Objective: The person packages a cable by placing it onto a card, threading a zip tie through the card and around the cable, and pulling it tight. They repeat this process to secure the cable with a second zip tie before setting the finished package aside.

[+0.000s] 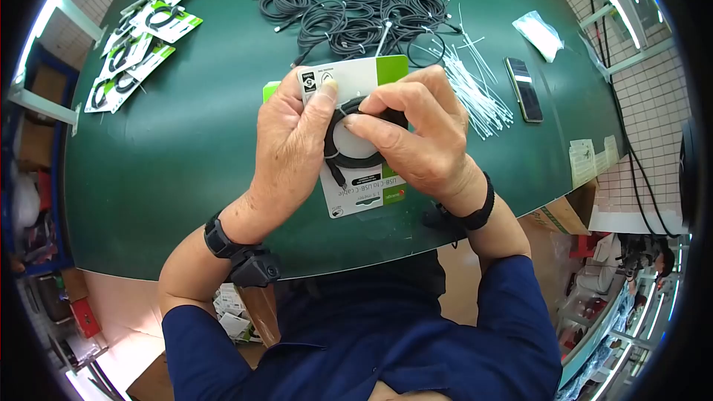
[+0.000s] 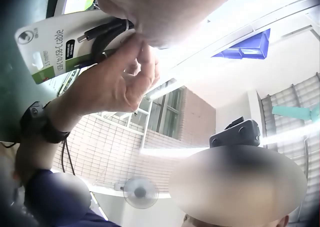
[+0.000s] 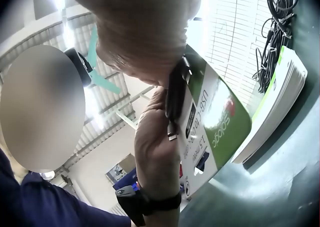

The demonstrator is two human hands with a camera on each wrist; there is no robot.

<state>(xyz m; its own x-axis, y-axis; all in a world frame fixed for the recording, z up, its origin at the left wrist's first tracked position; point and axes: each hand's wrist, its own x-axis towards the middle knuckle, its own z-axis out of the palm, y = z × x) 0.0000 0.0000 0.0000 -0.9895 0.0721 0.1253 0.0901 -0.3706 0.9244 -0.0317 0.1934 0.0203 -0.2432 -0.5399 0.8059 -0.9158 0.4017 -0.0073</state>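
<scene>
A white and green USB-C cable packaging card point(image 1: 349, 204) is held up over the table, its print upside down in the head view. My left hand point(image 1: 290, 137) grips its left side, thumb lying on the front. Against the card sits a coiled black cable point(image 1: 343, 157), bound with a thin white tie, one plug point(image 3: 172, 129) pointing down. My right hand point(image 1: 423, 130) has thumb and forefinger close together at the coil's upper part, pinching there. What lies between those fingertips is too small to tell.
Behind the held card lies a stack of cards point(image 3: 280, 104). Several coiled black cables point(image 1: 356, 18) spread across the far table. White cable ties point(image 1: 475, 100), a phone point(image 1: 523, 89) and a plastic bag point(image 1: 538, 36) lie right. Carded cables point(image 1: 137, 52) are piled at the far left.
</scene>
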